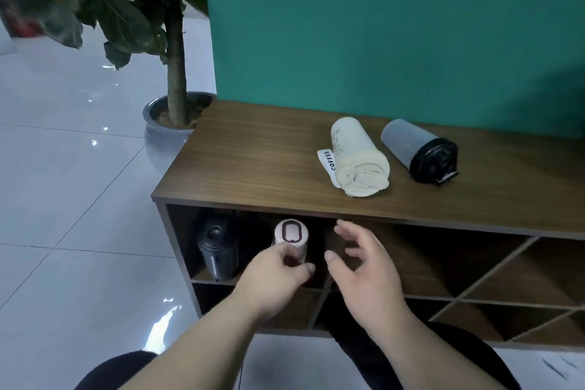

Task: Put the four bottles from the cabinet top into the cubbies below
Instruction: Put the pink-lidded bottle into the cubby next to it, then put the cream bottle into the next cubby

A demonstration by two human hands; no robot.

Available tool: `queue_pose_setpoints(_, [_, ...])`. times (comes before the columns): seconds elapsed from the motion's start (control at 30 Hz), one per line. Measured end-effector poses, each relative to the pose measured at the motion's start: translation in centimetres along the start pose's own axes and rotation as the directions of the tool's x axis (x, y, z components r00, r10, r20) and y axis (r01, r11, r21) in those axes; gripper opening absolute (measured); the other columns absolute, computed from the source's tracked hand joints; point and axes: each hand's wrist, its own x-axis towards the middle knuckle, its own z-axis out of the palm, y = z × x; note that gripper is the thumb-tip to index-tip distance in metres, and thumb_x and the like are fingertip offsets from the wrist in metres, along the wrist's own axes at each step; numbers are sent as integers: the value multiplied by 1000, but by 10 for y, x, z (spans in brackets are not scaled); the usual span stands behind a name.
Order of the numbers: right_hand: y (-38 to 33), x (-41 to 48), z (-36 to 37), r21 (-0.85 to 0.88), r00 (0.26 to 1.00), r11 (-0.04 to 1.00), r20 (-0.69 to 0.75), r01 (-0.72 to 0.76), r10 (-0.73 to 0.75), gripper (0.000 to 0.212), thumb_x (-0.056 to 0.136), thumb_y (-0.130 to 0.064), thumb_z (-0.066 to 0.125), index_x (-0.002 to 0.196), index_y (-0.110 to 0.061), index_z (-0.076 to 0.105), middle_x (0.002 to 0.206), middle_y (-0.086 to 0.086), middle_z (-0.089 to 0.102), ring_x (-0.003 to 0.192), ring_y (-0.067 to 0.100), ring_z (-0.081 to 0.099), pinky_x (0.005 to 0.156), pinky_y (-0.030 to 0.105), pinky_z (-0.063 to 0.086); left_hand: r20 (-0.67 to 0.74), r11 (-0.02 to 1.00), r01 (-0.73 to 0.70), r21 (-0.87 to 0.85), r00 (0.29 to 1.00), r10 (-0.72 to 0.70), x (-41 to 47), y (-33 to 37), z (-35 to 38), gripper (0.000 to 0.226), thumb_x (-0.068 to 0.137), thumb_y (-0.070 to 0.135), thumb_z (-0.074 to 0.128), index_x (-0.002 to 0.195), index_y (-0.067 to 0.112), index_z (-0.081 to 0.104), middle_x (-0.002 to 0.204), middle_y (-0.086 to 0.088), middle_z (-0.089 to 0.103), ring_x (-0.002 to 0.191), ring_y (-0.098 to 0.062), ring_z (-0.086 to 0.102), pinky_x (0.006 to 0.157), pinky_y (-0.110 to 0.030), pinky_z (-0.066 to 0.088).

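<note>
The left hand (278, 275) has its fingers curled round a pink bottle (290, 239) and holds it upright in the upper left cubby (253, 244). The bottle's flat pale-pink lid faces the camera and bears a dark oval ring; the body under the fingers is mostly hidden. Just left of it, in the same cubby, stands a black bottle (218, 250), glossy, with a rounded knob on its cap. The right hand (364, 266) hovers beside the pink bottle with fingers spread wide and loosely bent, holding nothing.

On the cabinet top (253, 161) two bottles lie on their sides, near each other but apart. The cream bottle (357, 155) has a ribbed cream lid and a white tag reading COFFEE. The grey bottle (418, 149) to its right has a matte grey body and a black flip lid.
</note>
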Motion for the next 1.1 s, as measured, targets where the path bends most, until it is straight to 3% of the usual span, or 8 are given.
queue_pose_setpoints(0.1, [-17, 13, -29, 58, 982, 998, -186, -16, 27, 62, 80, -27, 80, 136, -31, 51, 134, -14, 54, 122, 4, 54, 105, 35, 48, 33, 988, -71, -138, 997, 76, -16, 15, -4, 19, 94, 32, 77, 113, 28, 73, 89, 11, 72, 75, -4, 64, 70, -11, 49])
queue_pose_setpoints(0.2, [-29, 40, -40, 99, 951, 983, -255, -153, 174, 94, 75, -44, 83, 152, -23, 32, 153, -3, 37, 140, 15, 41, 110, 37, 40, 49, 978, -48, -202, 997, 59, -12, 24, 2, 15, 95, 30, 77, 109, 28, 74, 79, 15, 70, 71, -5, 63, 78, -25, 52])
queue_pose_setpoints(0.4, [-49, 93, -12, 60, 923, 971, -300, -232, 239, 125, 59, -68, 80, 158, -26, 15, 161, 4, 26, 139, 28, 45, 109, 49, 43, 120, 996, -77, -41, 989, 82, 14, 25, 11, 23, 96, 41, 72, 116, 30, 74, 91, 17, 70, 82, -3, 62, 75, -22, 47])
queue_pose_setpoints(0.53, [-52, 109, 14, 7, 901, 970, -370, -242, 227, 126, 57, -71, 76, 156, -32, 11, 155, 5, 30, 132, 32, 50, 107, 56, 44, 173, 997, -82, -11, 981, 83, 28, 20, 10, 22, 97, 41, 70, 116, 29, 72, 93, 15, 69, 83, -5, 61, 76, -23, 47])
queue_pose_setpoints(0.67, [-46, 113, 13, 65, 872, 967, -420, -247, 251, 106, 67, -49, 79, 153, -24, 24, 144, 6, 39, 122, 31, 54, 105, 52, 46, 191, 997, -81, -17, 978, 82, 37, 15, 9, 17, 97, 40, 70, 112, 31, 72, 94, 14, 70, 85, -6, 63, 77, -24, 48])
queue_pose_setpoints(0.87, [-30, 83, -33, 474, 933, 867, -222, -152, 285, 85, 71, -24, 85, 144, -32, 42, 129, -9, 61, 110, 7, 65, 81, 25, 52, 186, 998, -60, -36, 980, 65, 36, 14, 13, 12, 96, 37, 73, 106, 31, 75, 83, 14, 70, 75, -4, 62, 71, -21, 47])
queue_pose_setpoints(1.0, [-6, 55, -87, 636, 986, 766, -52, -91, 160, 71, 67, -15, 78, 131, -33, 55, 123, -5, 68, 109, 13, 70, 80, 31, 57, 214, 985, 11, -172, 977, 27, 26, 14, 21, 8, 95, 26, 76, 103, 27, 75, 68, 13, 67, 57, -1, 59, 70, -22, 49])
queue_pose_setpoints(1.1, [13, 42, -128, 622, 996, 779, 84, -73, 26, 81, 56, -20, 79, 133, -29, 58, 123, 0, 70, 110, 20, 70, 76, 33, 58, 288, 970, 25, -243, 956, 48, 17, 18, 24, 28, 86, 19, 82, 111, 26, 73, 87, 11, 74, 72, -4, 64, 73, -26, 52])
